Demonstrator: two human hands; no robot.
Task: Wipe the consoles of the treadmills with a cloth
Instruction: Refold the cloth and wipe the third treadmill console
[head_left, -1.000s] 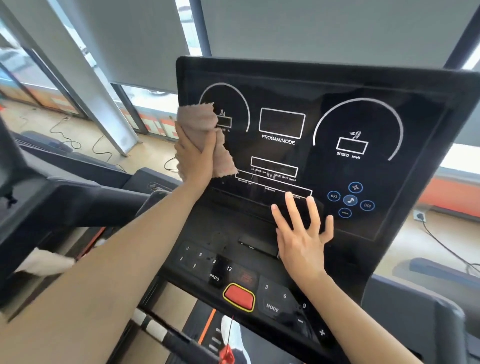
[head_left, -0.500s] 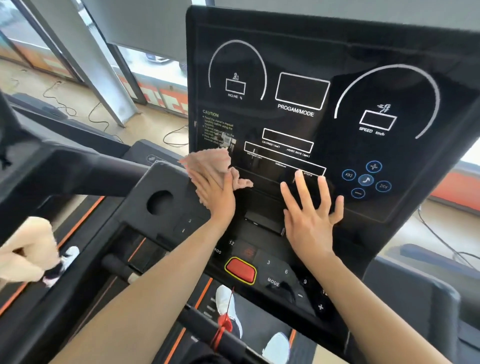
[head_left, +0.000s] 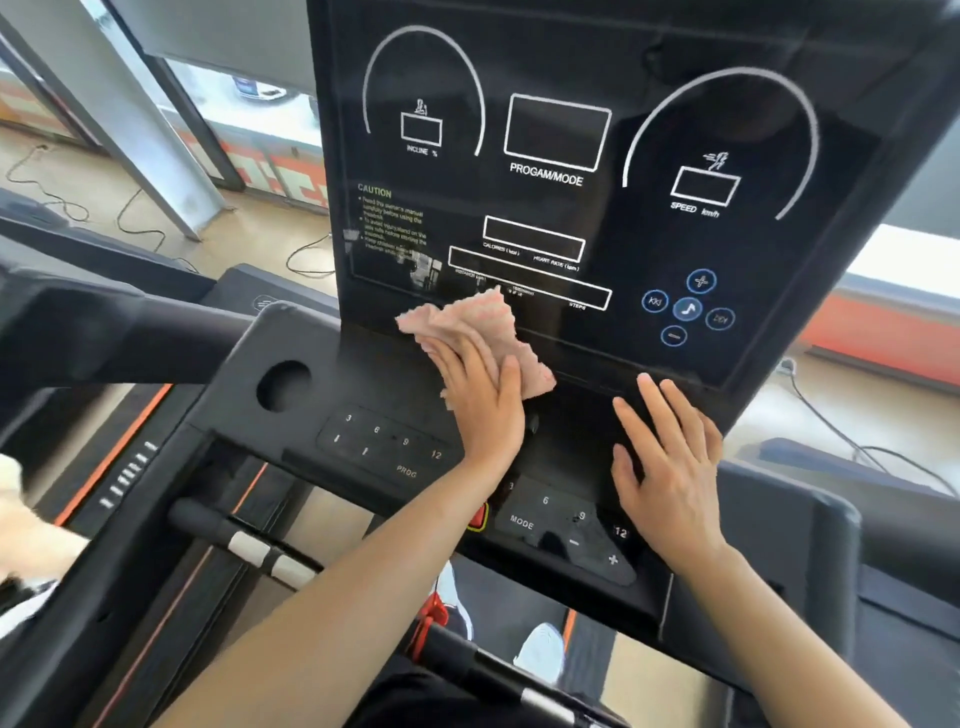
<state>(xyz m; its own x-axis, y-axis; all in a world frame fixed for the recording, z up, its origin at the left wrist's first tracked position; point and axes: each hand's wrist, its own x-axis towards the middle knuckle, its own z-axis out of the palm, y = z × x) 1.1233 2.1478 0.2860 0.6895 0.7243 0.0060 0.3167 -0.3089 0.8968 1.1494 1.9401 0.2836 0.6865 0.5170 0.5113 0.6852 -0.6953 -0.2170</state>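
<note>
The treadmill console has a glossy black upright display (head_left: 556, 208) with white markings, and a matte lower panel (head_left: 384, 441) with number keys. A pink cloth (head_left: 467, 322) lies crumpled where the display meets the lower panel, left of centre. My left hand (head_left: 483, 400) lies flat on the cloth with straight fingers and presses it onto the console. My right hand (head_left: 670, 462) rests flat, fingers spread, on the lower panel to the right, just below the display's bottom edge. It holds nothing.
A round cup holder (head_left: 283, 385) is sunk into the panel's left side. A red stop button (head_left: 478, 517) shows partly under my left wrist. A handlebar with silver sensors (head_left: 249, 545) runs below. Another treadmill (head_left: 104, 322) stands to the left, with cables on the floor.
My left hand has brought the cloth down from the upper left of the display to its bottom edge and then rightward. My right hand has slid slightly down onto the lower panel.
</note>
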